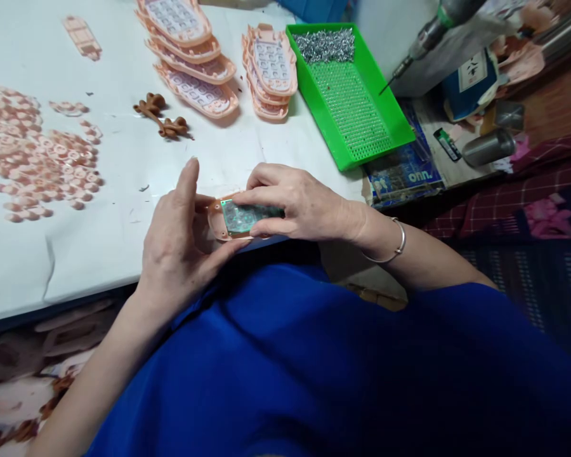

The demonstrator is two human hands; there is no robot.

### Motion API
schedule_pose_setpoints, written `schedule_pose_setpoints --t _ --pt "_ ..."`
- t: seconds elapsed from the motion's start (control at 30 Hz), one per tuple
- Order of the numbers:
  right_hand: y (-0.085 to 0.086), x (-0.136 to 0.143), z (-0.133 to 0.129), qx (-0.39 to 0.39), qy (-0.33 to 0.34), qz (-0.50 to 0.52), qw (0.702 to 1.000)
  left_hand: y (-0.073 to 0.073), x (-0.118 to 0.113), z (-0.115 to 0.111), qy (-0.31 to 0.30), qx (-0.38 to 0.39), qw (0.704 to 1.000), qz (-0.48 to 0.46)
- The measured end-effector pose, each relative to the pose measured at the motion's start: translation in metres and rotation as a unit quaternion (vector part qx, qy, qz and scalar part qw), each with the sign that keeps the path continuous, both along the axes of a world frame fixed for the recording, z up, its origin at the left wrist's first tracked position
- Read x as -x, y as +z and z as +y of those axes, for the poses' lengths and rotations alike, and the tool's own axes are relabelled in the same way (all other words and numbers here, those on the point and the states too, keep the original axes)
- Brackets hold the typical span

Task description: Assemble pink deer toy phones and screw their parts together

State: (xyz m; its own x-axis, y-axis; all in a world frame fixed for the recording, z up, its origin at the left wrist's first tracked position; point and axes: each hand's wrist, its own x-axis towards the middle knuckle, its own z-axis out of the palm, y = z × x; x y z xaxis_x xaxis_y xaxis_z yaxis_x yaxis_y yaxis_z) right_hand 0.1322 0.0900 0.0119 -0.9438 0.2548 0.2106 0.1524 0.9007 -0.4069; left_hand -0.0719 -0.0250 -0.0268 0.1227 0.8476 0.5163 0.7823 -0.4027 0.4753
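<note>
At the table's front edge lies a peach plastic shell [216,222], with a green circuit board [240,217] set over its right part. My left hand [171,238] grips the shell's left end, thumb along the near side and one finger raised. My right hand [299,203] is closed over the board from the right, fingers on its far and near edges; the board's right end is hidden beneath it. Whether the board is fully seated in the shell, I cannot tell.
Stacked peach shells with keypads [197,92] and a second stack [271,63] stand behind. A green tray [309,105] of screws is at right, below a hanging electric screwdriver [423,38]. Small peach parts [52,165] lie left, near brown bow-shaped pieces [164,117].
</note>
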Motion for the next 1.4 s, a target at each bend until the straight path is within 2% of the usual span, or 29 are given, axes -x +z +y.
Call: schedule_pose_setpoints --t 0.27,0.6,0.7,0.77,0.87,0.97,1.03,1.07,1.13,1.17,1.2,1.23,1.3,1.33,1.37,1.4 --pt "-0.003 0.0 0.001 0.006 -0.003 0.016 1.0 0.0 0.0 0.001 0.0 0.002 1.0 -0.001" --pt "0.002 0.004 -0.002 0.011 -0.016 -0.039 0.999 0.003 -0.001 -0.003 0.015 0.027 0.999 0.01" --pt "0.009 0.007 -0.003 0.013 -0.027 -0.061 0.998 0.009 -0.003 -0.004 0.017 -0.012 0.999 0.031" --pt "0.016 0.01 -0.005 0.019 -0.039 -0.106 0.993 0.014 -0.006 -0.003 0.01 -0.063 0.995 0.079" --pt "0.026 0.016 -0.008 0.045 -0.049 -0.153 0.986 0.016 -0.013 0.0 -0.036 -0.107 0.983 0.147" --pt "0.025 0.017 -0.01 0.067 -0.047 -0.117 0.99 0.008 -0.016 0.005 -0.056 -0.115 0.981 0.144" --pt "0.023 0.012 -0.012 0.052 -0.033 -0.091 0.994 0.003 -0.015 0.008 -0.053 -0.121 0.981 0.139" --pt "0.024 0.007 -0.015 0.027 -0.021 -0.071 0.997 0.001 -0.014 0.008 -0.047 -0.116 0.984 0.131" --pt "0.031 -0.008 -0.022 -0.065 -0.021 0.042 0.997 0.001 -0.011 0.007 -0.066 -0.077 0.987 0.122" --pt "0.038 -0.019 -0.024 -0.125 -0.046 0.128 0.983 0.002 -0.01 0.005 -0.078 -0.055 0.988 0.117" --pt "0.045 -0.031 -0.024 -0.195 -0.1 0.249 0.943 0.004 -0.01 0.002 -0.091 -0.031 0.989 0.115" --pt "0.054 -0.043 -0.022 -0.236 -0.187 0.329 0.895 0.006 -0.009 -0.001 -0.094 -0.011 0.99 0.108" --pt "0.069 -0.068 -0.009 -0.315 -0.333 0.5 0.735 0.009 -0.008 -0.007 -0.078 0.021 0.992 0.094" --pt "0.074 -0.079 0.003 -0.267 -0.417 0.507 0.706 0.009 -0.008 -0.009 -0.066 0.033 0.993 0.089" --pt "0.078 -0.089 0.015 -0.229 -0.444 0.504 0.705 0.009 -0.008 -0.009 -0.058 0.043 0.994 0.088" --pt "0.079 -0.097 0.029 -0.163 -0.44 0.487 0.737 0.008 -0.008 -0.009 -0.054 0.045 0.993 0.09"
